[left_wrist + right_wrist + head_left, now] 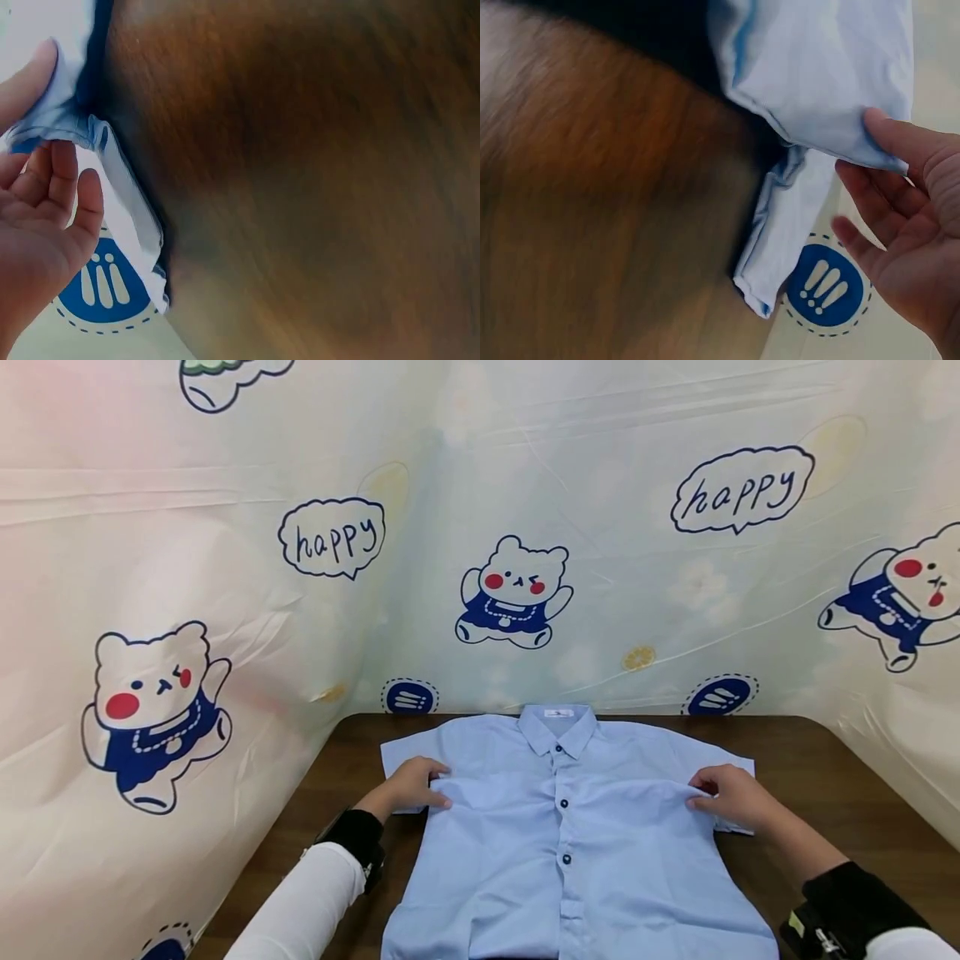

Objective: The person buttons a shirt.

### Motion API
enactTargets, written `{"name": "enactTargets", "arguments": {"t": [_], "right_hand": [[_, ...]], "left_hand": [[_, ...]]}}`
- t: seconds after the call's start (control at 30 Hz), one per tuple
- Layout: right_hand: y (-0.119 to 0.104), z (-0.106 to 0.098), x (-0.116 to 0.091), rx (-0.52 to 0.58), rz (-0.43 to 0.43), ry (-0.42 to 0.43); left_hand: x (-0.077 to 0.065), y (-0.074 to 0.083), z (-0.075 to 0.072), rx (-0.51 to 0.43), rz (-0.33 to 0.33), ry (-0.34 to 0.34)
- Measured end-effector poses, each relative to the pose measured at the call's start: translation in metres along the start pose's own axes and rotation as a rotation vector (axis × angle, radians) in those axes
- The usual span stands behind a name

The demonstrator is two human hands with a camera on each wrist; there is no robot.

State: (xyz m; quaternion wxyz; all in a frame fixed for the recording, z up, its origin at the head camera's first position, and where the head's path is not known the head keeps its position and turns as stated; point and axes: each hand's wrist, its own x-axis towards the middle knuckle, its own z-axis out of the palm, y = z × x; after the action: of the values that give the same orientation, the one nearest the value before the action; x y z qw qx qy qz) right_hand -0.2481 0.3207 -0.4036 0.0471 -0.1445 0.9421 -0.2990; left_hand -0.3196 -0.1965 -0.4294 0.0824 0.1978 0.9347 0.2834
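Note:
A light blue short-sleeved shirt [502, 835] with dark buttons lies front up on the brown table, collar at the far edge. My left hand [408, 787] pinches its left side just below the sleeve; in the left wrist view the thumb is on top of the cloth and the fingers [64, 176] are beneath. On the opposite side my right hand [735, 795] pinches the cloth below the other sleeve. The right wrist view shows the right thumb over the shirt edge [817, 112], with fingers under it. The cloth is lifted slightly at both hands.
The brown wooden table [840, 777] extends on both sides of the shirt. Behind and beside it hangs a pale curtain [622, 568] printed with bears and the word "happy". Dark bands are on both wrists.

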Motion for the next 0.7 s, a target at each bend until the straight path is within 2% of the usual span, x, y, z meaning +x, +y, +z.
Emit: {"name": "enactTargets", "arguments": {"t": [0.07,0.13,0.3,0.37,0.4,0.47,0.53,0.7], "right_hand": [[0.003,-0.003,-0.002,0.060,-0.009,-0.021],[0.007,-0.008,-0.005,0.145,-0.001,-0.049],[0.018,-0.022,-0.010,0.432,0.066,-0.116],[0.022,-0.024,-0.007,0.527,0.107,-0.117],[0.023,-0.024,-0.005,0.548,0.129,-0.105],[0.025,-0.022,0.003,0.551,0.171,-0.062],[0.027,-0.018,0.016,0.516,0.204,-0.002],[0.033,0.001,0.053,0.306,0.265,0.117]], "left_hand": [[-0.001,-0.002,0.000,-0.080,0.004,-0.013],[-0.003,-0.004,-0.003,-0.199,-0.013,-0.027],[-0.004,-0.008,-0.014,-0.582,-0.098,-0.066],[0.000,-0.007,-0.017,-0.694,-0.146,-0.061],[0.003,-0.006,-0.017,-0.720,-0.164,-0.046],[0.011,-0.005,-0.016,-0.719,-0.204,0.006],[0.021,-0.005,-0.014,-0.661,-0.239,0.068],[0.047,-0.010,-0.003,-0.416,-0.292,0.191]]}}
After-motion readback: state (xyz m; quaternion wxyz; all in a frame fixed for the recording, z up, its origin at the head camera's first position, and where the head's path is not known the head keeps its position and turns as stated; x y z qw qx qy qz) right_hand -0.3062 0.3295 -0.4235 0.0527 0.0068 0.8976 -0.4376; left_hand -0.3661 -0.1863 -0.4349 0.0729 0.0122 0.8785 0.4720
